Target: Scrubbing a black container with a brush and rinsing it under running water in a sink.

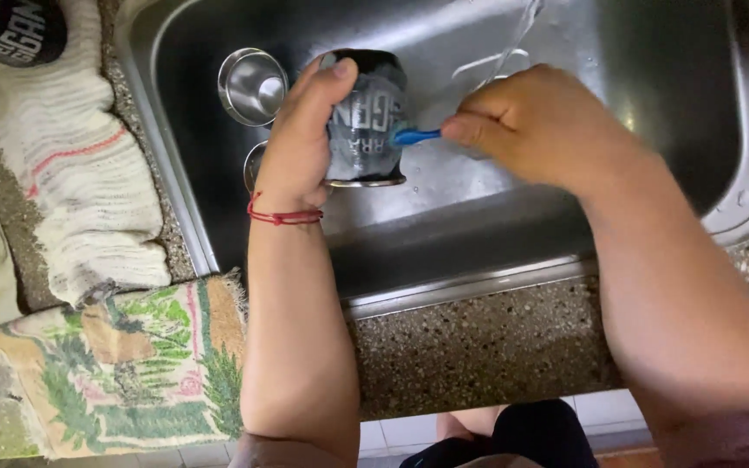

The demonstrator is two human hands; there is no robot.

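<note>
Over a steel sink [470,234], my left hand [301,139] grips a dark cup [370,121] with pale lettering and a metal rim, held upside down. A red string bracelet [283,215] circles that wrist. My right hand [535,121] is closed on a small brush with a blue handle [415,135], whose tip touches the cup's side. A thin stream of water [517,35] falls just behind my right hand.
A small steel bowl [253,85] sits in the sink's left corner, another round metal piece [255,165] below it. White cloth [71,173] and a patterned towel [132,364] lie on the speckled counter [478,347] at left. A dark cup [12,30] rests top left.
</note>
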